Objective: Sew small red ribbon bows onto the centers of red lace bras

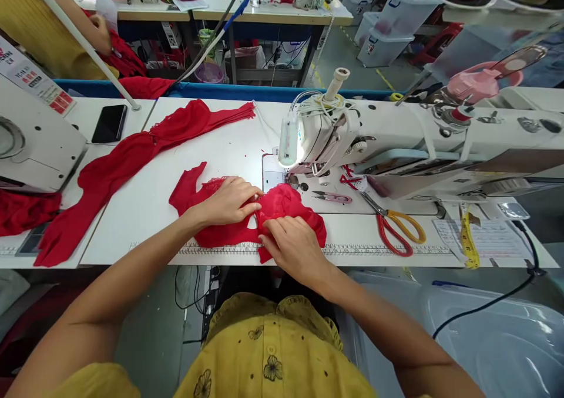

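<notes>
A small red lace garment piece (291, 205) lies on the white sewing table (145, 204), just in front of the needle of a white sewing machine (396, 134). My left hand (231, 200) presses flat on its left part, fingers pointing right. My right hand (293, 246) pinches the fabric's near edge at the middle, by the ruler strip along the table front. Both hands touch the same piece.
Long red fabric pieces (127, 157) trail to the left. Small snips (332, 197) and yellow-handled scissors (399, 222) lie right of the needle, a yellow tape measure (467, 239) beyond. A black phone (109, 123) lies far left. Another person's arm (94, 28) works at the back.
</notes>
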Demonstrator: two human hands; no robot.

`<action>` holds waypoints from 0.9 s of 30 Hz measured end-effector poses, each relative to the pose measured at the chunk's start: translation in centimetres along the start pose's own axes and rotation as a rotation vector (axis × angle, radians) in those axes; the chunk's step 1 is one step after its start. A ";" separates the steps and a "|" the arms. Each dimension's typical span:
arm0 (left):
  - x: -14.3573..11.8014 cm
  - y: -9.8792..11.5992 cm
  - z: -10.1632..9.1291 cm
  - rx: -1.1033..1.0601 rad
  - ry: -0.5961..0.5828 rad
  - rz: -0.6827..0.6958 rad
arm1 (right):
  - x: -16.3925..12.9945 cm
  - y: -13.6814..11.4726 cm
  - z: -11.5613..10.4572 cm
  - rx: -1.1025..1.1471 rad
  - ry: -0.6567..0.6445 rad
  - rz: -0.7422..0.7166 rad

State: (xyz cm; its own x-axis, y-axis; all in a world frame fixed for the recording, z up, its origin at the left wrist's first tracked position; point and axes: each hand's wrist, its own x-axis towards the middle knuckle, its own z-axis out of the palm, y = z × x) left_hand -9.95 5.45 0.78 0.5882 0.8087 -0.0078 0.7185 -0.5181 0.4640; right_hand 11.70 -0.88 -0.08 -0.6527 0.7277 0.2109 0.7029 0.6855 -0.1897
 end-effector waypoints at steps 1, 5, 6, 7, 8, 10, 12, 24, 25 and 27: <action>0.2 -0.2 -0.3 -0.012 -0.055 0.002 | -0.1 0.0 0.3 0.019 -0.003 0.039; -0.6 0.0 -2.3 -0.163 -0.111 0.036 | 0.2 -0.4 0.7 0.167 -0.005 0.192; -1.0 0.2 -3.0 -0.219 -0.104 0.034 | 0.6 -0.7 0.7 0.209 0.009 0.221; -1.3 0.3 -3.6 -0.267 -0.096 0.023 | 1.0 -0.9 0.7 0.246 0.030 0.243; -1.6 0.5 -4.1 -0.299 -0.083 0.002 | 1.5 -1.2 0.7 0.275 0.052 0.257; -2.0 0.6 -4.8 -0.296 -0.027 -0.041 | 2.2 -1.8 0.8 0.296 0.085 0.264; -2.2 0.4 -4.7 -0.236 0.020 -0.012 | 2.5 -2.2 1.0 0.271 0.104 0.259; -0.7 0.2 -1.2 -0.077 -0.059 0.317 | 0.6 -2.4 2.7 0.291 0.102 0.342; -0.7 0.4 -1.9 -0.076 -0.071 0.311 | 1.1 -2.6 2.4 0.303 0.111 0.340; -1.1 0.5 -3.7 -0.053 -0.079 0.259 | 2.4 -3.1 1.3 0.321 0.135 0.298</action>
State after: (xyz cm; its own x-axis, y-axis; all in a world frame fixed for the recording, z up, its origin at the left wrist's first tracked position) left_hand -11.65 5.32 4.24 0.7785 0.6257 0.0491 0.5211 -0.6880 0.5051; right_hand 7.59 -1.17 -0.23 -0.3774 0.8992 0.2213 0.7174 0.4350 -0.5442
